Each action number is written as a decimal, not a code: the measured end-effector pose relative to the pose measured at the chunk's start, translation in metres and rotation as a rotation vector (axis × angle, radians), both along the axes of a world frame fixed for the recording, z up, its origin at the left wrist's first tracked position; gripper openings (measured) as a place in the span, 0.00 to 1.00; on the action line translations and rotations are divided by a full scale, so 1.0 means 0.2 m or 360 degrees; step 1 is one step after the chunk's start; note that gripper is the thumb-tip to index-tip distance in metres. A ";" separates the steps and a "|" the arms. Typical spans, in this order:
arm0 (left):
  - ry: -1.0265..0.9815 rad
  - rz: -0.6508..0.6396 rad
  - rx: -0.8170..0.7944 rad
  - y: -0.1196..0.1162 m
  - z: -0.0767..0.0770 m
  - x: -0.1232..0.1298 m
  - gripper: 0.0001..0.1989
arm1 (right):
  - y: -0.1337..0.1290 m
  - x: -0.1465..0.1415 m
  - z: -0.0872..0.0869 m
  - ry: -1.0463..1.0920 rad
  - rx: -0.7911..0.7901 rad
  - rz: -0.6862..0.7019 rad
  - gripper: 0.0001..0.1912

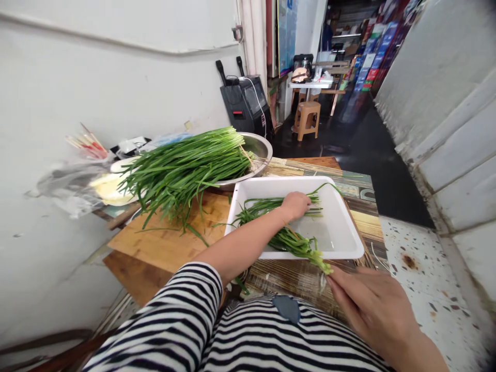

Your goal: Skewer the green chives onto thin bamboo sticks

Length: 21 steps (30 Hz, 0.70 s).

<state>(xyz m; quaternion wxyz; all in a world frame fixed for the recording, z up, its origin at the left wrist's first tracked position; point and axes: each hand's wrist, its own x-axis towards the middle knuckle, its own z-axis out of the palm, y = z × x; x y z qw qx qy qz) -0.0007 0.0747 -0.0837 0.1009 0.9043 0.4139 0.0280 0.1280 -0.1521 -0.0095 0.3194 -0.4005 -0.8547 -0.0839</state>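
Note:
A white plastic basin (344, 227) stands on the table with loose green garlic chives in it. My left hand (296, 205) reaches into the basin, its fingers closed round the stem ends of some chives (263, 206); the fingertips are partly hidden. Over the near rim lies a small bunch of chives (294, 243), pale ends toward me. My right hand (372, 302) pinches those pale ends between thumb and fingers just outside the basin. Left of the basin, a large bundle of chives (194, 165) rests across a metal bowl (263, 150).
A wooden board (170, 243) lies under the big bundle's leaves. Plastic bags (70, 186) and skewers (91, 142) sit by the wall. Behind are a black speaker-like case (248, 106), a tan stool (307, 120) and a small white table (310, 84). Stacked boxes (375, 57) stand farther back.

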 end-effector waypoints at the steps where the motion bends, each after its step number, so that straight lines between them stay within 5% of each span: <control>1: 0.0018 0.0019 -0.0002 0.00 -0.01 0.01 0.14 | 0.00 0.00 0.00 0.0007 0.0008 -0.0001 0.10; 10: -0.0189 0.0123 -0.0091 0.03 0.06 -0.03 0.13 | 0.05 0.06 -0.01 0.0094 0.0022 -0.0147 0.07; 17: 0.0166 -0.0007 0.0058 0.00 0.01 0.02 0.11 | 0.05 0.08 -0.02 0.0081 0.0023 -0.0221 0.07; 21: 0.0064 0.0058 0.0027 -0.02 0.04 0.03 0.12 | 0.06 0.09 -0.02 0.0100 0.0008 -0.0308 0.08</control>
